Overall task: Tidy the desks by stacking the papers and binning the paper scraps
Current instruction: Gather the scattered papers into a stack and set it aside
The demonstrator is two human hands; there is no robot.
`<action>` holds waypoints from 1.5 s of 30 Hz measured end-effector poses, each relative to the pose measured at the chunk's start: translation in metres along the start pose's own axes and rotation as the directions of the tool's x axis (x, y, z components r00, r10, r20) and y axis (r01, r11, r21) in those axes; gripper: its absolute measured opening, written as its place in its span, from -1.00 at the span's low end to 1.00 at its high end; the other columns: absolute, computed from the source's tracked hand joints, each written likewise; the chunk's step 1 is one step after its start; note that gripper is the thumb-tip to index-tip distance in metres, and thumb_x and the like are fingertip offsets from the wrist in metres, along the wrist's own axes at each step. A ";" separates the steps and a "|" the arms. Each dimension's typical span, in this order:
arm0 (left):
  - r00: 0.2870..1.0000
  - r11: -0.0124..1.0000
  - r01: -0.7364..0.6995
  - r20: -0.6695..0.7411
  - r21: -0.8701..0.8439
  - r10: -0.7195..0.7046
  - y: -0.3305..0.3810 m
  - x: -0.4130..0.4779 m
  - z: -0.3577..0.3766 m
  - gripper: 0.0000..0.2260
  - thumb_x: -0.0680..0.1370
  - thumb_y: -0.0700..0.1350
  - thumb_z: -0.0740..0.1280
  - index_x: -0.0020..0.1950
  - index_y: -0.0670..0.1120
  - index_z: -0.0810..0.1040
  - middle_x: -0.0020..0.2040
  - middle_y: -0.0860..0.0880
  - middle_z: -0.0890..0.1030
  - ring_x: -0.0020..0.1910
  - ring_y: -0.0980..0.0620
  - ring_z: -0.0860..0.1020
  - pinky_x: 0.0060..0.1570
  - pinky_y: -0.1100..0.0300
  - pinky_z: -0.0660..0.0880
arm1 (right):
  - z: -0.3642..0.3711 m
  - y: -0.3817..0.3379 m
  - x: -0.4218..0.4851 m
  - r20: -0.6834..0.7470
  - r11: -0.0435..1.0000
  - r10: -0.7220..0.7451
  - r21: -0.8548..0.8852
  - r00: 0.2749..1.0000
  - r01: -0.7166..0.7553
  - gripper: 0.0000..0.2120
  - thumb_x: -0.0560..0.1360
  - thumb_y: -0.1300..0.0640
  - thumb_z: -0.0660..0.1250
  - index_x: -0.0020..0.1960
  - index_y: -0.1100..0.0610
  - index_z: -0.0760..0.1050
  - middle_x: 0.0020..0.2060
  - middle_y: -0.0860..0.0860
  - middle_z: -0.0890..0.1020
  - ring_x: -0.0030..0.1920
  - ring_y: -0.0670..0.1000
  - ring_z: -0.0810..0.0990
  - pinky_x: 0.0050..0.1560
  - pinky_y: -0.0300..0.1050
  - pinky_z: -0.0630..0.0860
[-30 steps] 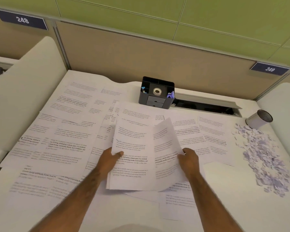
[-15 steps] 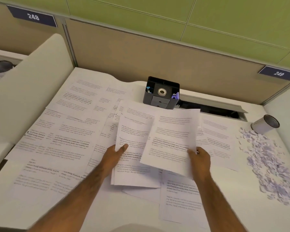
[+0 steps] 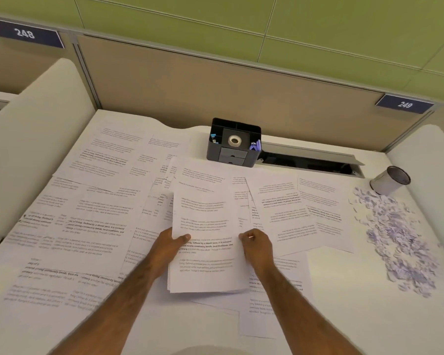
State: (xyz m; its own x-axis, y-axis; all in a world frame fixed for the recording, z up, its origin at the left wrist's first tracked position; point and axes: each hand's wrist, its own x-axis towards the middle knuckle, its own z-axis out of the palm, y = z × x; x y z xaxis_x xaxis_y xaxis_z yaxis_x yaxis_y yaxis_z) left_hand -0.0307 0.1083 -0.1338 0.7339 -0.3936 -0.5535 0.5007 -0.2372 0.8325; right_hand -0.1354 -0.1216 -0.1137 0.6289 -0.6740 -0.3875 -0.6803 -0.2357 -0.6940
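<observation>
left hand (image 3: 171, 247): grips the stack's left edge, thumb flat on the top sheet, fingers hidden beneath.
right hand (image 3: 257, 248): pinches the stack's right edge, fingers curled in, thumb on the paper.
stack (image 3: 205, 252): mid-desk between both hands, long side running away from the person; near edges fanned and uneven, side edges roughly squared. lifted or resting, cannot tell.
sheets (image 3: 87, 216): loose printed pages overlapping across the left half and behind the stack, more to the right of it; many skewed, edges crossing. one lies partly under the right forearm near the front.
desk (image 3: 356, 311): white. bare surface shows front right, between the sheets and the scraps, and in a narrow strip between the forearms.
scraps (image 3: 397, 242): loose pile of small white and violet bits on the right side, well apart from the stack, its left edge near the rightmost sheets.
cup (image 3: 390, 181): white, tipped over, at the far end of the scraps.
organiser (image 3: 233, 152): black, at the back, just beyond the far sheets; tape (image 3: 234, 140) roll in it.
slot (image 3: 310, 162): open cable trough right of the organiser, along the back edge.
bounds: partition (image 3: 215, 88) at the back, left divider (image 3: 36, 129) and right divider (image 3: 426, 160) closing the sides.
plates: 248 (image 3: 24, 33) upper left, 249 (image 3: 404, 105) upper right.
</observation>
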 end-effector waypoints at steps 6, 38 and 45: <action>1.000 1.000 -0.012 -0.017 -0.022 0.011 0.000 -0.008 0.001 -0.78 0.61 -0.14 0.41 0.25 -0.03 0.62 0.09 -0.03 0.74 0.05 -0.08 0.72 0.15 -0.17 0.61 | -0.075 0.046 0.022 -0.285 0.977 0.066 -0.177 0.956 -0.120 -0.69 0.55 0.01 0.36 0.22 0.17 0.56 0.15 0.07 0.66 0.15 0.12 0.60 0.12 -0.02 0.49; 0.998 0.999 0.034 -0.046 -0.007 -0.034 0.001 0.012 0.009 -0.75 0.59 -0.11 0.43 0.27 -0.03 0.62 0.11 -0.02 0.74 0.08 -0.10 0.71 0.19 -0.21 0.59 | -0.126 0.049 0.059 -0.103 0.887 0.181 0.447 0.978 -0.117 -0.81 0.50 0.28 0.41 0.10 0.17 0.58 -0.02 0.09 0.71 -0.04 0.15 0.69 -0.26 -0.04 0.63; 0.999 0.999 0.037 -0.031 -0.017 -0.038 -0.004 0.014 0.004 -0.73 0.60 -0.09 0.43 0.30 -0.04 0.61 0.11 -0.03 0.73 0.08 -0.10 0.71 0.18 -0.21 0.60 | -0.114 0.049 0.046 -0.355 0.992 0.118 0.002 0.927 -0.126 -0.87 0.49 0.12 0.40 -0.05 0.18 0.56 -0.10 0.11 0.68 -0.10 0.21 0.65 -0.09 0.04 0.60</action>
State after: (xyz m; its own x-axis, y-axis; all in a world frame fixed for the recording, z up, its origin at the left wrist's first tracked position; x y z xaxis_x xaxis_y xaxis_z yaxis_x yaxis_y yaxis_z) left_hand -0.0241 0.1003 -0.1452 0.7285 -0.3562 -0.5852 0.5354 -0.2370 0.8107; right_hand -0.1825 -0.2434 -0.0961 0.3694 -0.9013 -0.2261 -0.7530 -0.1477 -0.6412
